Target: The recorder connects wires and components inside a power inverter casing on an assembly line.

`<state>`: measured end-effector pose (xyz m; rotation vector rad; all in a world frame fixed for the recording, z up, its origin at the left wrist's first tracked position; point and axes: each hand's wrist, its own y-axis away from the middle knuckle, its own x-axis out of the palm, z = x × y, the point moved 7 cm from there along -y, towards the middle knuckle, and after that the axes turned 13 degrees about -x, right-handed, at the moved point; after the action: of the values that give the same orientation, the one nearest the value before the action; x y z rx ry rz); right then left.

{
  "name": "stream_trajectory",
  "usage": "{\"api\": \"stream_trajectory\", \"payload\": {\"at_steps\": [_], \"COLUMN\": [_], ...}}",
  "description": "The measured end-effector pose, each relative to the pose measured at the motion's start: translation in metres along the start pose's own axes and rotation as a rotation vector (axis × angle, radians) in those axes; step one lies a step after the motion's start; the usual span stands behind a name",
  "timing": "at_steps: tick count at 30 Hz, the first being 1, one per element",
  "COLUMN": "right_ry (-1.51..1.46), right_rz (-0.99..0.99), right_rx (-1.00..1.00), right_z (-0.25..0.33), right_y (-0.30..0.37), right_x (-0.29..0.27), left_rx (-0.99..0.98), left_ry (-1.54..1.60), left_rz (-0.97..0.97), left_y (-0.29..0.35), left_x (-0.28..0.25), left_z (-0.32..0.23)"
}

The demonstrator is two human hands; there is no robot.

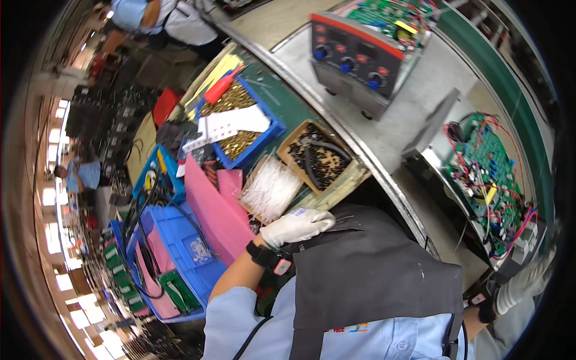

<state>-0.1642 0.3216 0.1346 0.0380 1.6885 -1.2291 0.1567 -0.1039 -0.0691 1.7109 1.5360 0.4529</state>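
My left hand (298,227), in a white glove, is at the front edge of the bench, over the top of my dark apron (378,270). Its fingers are closed together, and a few thin strands (347,222) show by the fingertips; what they hold is unclear. Just beyond lies a carton of white cable ties (271,187). At the far right, my gloved right hand (527,284) reaches beside an open metal chassis with a green circuit board (489,174) and coloured wires. Its fingers are dim and blurred at the picture's rim.
A unit with blue knobs (354,63) stands on the grey conveyor surface (414,129). To the left are a blue bin of brass parts (237,147), a carton of black parts (315,157), pink sheets (210,210) and a blue crate (201,249). Other people stand farther off.
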Motion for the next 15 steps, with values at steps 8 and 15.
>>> {"api": "stream_trajectory", "payload": {"at_steps": [8, 15], "right_ry": [-0.995, -0.985], "right_rz": [0.317, 0.391], "right_rx": [-0.01, -0.043], "right_z": [0.239, 0.29], "right_y": [-0.055, -0.061], "right_x": [0.118, 0.108], "left_rx": [-0.313, -0.305], "left_ry": [0.695, 0.742], "left_rz": [-1.123, -1.016], "left_y": [0.172, 0.155], "left_x": [-0.11, -0.129], "left_z": [0.12, 0.137]}}
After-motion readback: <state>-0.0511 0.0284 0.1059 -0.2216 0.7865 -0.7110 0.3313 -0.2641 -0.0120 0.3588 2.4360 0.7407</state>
